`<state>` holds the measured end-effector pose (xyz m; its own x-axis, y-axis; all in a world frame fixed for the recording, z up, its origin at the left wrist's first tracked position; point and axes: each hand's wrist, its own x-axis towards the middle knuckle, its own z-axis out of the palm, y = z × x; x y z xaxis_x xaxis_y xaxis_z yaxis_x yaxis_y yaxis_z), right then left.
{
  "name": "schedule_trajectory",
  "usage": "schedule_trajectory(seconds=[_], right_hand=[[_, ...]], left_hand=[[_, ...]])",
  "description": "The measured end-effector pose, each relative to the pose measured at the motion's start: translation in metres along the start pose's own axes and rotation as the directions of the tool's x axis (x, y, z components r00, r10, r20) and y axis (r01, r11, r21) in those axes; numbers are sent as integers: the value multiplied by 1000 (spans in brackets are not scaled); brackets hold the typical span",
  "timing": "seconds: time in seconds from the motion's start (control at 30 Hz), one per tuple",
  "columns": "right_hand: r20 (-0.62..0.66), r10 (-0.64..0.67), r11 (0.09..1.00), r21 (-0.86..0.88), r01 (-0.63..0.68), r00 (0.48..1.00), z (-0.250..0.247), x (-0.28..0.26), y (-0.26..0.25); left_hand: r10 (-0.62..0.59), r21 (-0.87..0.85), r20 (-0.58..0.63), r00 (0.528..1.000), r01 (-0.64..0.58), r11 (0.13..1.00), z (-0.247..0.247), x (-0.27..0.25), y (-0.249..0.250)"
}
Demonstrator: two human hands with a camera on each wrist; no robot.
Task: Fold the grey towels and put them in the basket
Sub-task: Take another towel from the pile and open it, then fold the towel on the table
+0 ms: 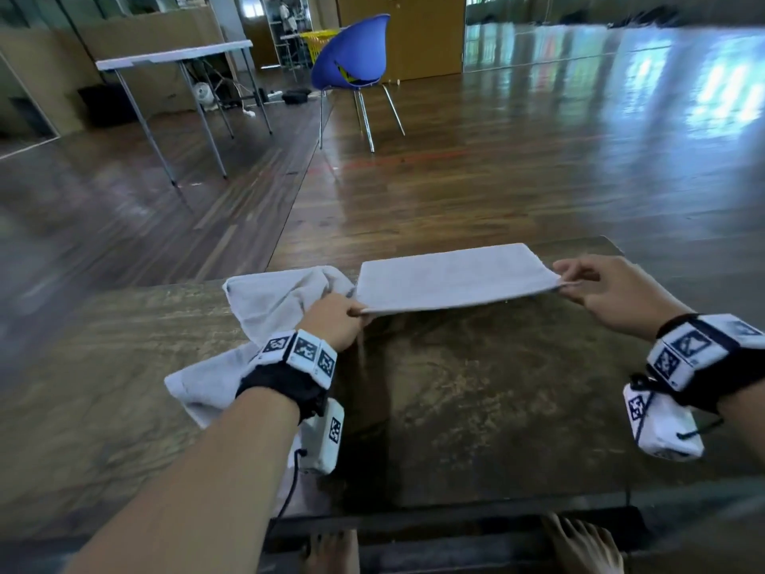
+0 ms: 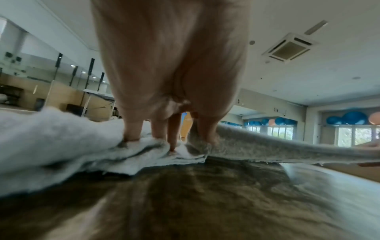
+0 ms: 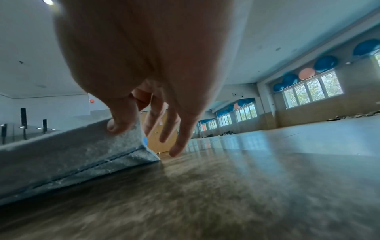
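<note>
**Folded grey towel held at both near corners over the table**

Wooden table (image 1: 476, 408): dark, worn top, fills the near part of the head view. Wooden floor beyond it.

Crumpled towel (image 1: 269, 300): pale grey, unfolded, lies on the left part of the table, running from the far left edge toward the near side and passing under the left forearm. In the left wrist view the left hand's outer fingers (image 2: 133, 131) rest on its bunched edge.

Folded towel (image 1: 451, 277): grey, flat rectangle, far centre of the table, just right of the crumpled one. Its near edge is lifted off the surface; far edge appears to lie on the table.

Left hand (image 1: 335, 321): fingers curled, pinching the near left corner of the folded towel.

Right hand (image 1: 608, 287): thumb and forefinger pinch the near right corner; in the right wrist view the other fingers (image 3: 180, 138) hang loose, spread, not touching cloth.

Background: blue chair (image 1: 352, 64) far centre on the floor, white folding table (image 1: 174, 58) far left. Something yellow behind the chair; cannot tell what it is.
</note>
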<state>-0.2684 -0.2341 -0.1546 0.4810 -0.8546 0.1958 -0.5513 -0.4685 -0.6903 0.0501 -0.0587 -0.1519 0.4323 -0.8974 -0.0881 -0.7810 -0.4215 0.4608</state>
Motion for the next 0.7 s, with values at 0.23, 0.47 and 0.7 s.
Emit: schedule_trajectory(seconds=[0.23, 0.47, 0.7], right_hand=[[-45, -117, 993, 19, 117, 992, 4, -55, -26], [-81, -120, 993, 8, 121, 989, -20, -98, -39], [531, 103, 990, -135, -35, 841, -38, -118, -43]], left_hand=[[38, 24, 5, 999, -38, 999, -18, -49, -12], [57, -183, -13, 998, -59, 981, -32, -84, -2], [-158, -196, 677, 718, 384, 902, -34, -111, -4]])
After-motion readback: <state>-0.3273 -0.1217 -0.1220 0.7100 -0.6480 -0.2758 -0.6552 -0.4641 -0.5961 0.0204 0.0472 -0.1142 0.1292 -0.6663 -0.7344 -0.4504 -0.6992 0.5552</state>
